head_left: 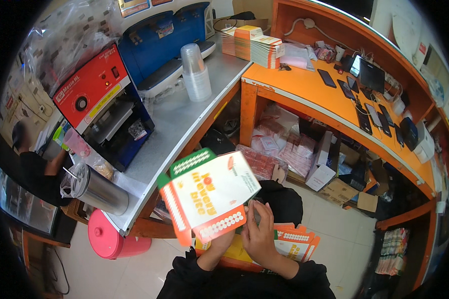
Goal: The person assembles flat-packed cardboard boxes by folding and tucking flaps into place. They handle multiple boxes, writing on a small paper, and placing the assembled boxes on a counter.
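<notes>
A partly folded cardboard food box [224,179], white with orange and green flaps, is held up tilted in front of me. My left hand [221,242] grips it from below; the box covers most of those fingers. At the box's lower right edge, my right hand [260,233] has its thumb and fingers pinched together on the cardboard. More flat food boxes [298,246] of the same print lie on my lap, beneath my hands.
Left, a steel counter [152,169] carries a red and blue sealing machine [92,99], a steel tumbler [102,192] and stacked plastic cups [196,79]. A pink bucket [105,236] stands below. Box stacks [252,47] and phones [346,89] rest by an orange desk [284,79]. Another person [40,164] is far left.
</notes>
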A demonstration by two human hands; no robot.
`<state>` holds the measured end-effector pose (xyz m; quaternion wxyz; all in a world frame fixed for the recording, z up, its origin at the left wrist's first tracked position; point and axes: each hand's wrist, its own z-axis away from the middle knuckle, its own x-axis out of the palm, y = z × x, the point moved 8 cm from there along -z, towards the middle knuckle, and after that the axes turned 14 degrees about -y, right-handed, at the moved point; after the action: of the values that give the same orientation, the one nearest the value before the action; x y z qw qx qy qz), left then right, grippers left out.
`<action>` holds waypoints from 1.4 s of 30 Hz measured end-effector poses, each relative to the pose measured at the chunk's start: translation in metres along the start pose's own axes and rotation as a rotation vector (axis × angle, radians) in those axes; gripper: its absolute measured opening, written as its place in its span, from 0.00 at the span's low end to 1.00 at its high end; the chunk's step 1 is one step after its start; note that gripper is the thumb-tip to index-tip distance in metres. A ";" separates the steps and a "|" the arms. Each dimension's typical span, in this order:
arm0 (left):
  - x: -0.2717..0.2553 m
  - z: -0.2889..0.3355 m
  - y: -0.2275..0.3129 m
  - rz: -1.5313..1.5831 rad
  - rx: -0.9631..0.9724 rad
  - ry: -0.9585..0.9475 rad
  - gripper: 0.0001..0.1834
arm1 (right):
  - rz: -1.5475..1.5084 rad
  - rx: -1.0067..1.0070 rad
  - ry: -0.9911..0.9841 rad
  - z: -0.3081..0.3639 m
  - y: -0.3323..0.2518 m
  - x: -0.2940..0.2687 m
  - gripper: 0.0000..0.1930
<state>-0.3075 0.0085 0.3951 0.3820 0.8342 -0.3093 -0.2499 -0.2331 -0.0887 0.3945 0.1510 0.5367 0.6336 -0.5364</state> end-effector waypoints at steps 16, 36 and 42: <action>0.050 0.007 -0.035 0.279 -0.400 -0.260 0.15 | -0.007 -0.542 0.047 -0.009 -0.026 -0.042 0.13; -0.007 -0.011 0.009 0.132 -0.075 0.066 0.07 | -0.665 -0.106 0.133 -0.019 0.024 -0.064 0.08; 0.010 -0.005 0.018 0.006 -0.026 0.086 0.06 | -0.416 -0.158 0.248 -0.017 0.013 -0.072 0.10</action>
<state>-0.3031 -0.0057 0.4101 0.4065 0.8382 -0.2921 -0.2167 -0.1879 -0.1136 0.4499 0.0002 0.4430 0.7841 -0.4347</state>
